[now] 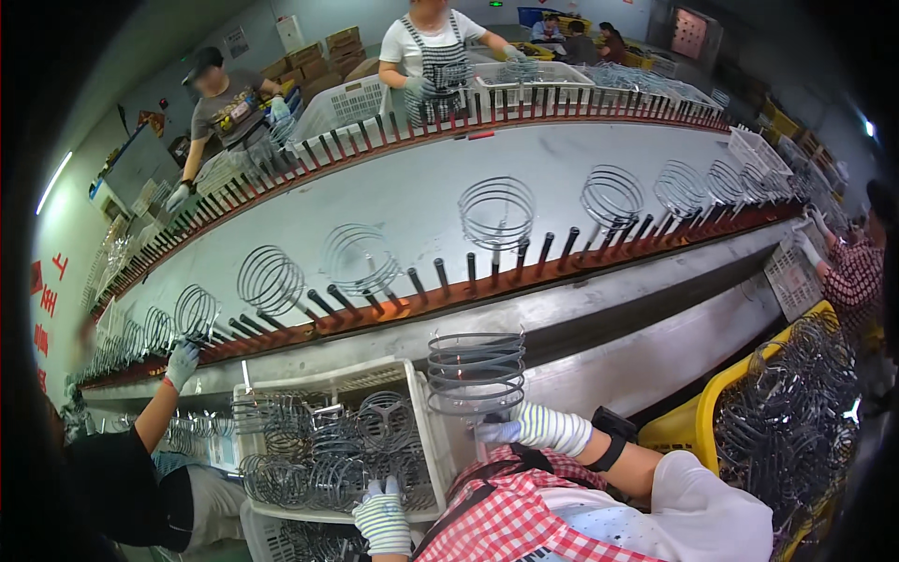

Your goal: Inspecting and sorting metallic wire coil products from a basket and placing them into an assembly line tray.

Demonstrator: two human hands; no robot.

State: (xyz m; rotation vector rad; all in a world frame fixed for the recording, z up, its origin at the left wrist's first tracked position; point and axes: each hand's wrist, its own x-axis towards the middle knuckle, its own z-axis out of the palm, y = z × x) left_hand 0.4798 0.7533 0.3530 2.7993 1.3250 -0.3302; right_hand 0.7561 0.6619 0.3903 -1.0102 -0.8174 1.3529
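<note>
My right hand (538, 429), in a striped knit glove with a black band on the wrist, grips a round wire cage (476, 373) by its lower end. The cage is a stack of grey metal rings, held upright in front of the metal bench. My left hand (382, 525), gloved alike, reaches over the near rim of a white plastic crate (412, 375). Its fingers are stretched out and apart, close to the wire cages (328, 468) heaped inside. Whether the fingertips touch one is hard to make out.
Black pegs (471, 270) line a red rail along the bench (562, 337), several bearing wire cages (496, 214). A yellow bin (707, 412) of metal wire pieces stands at right. A co-worker's gloved hand (182, 363) works at the rail on the left; other people stand across and at right.
</note>
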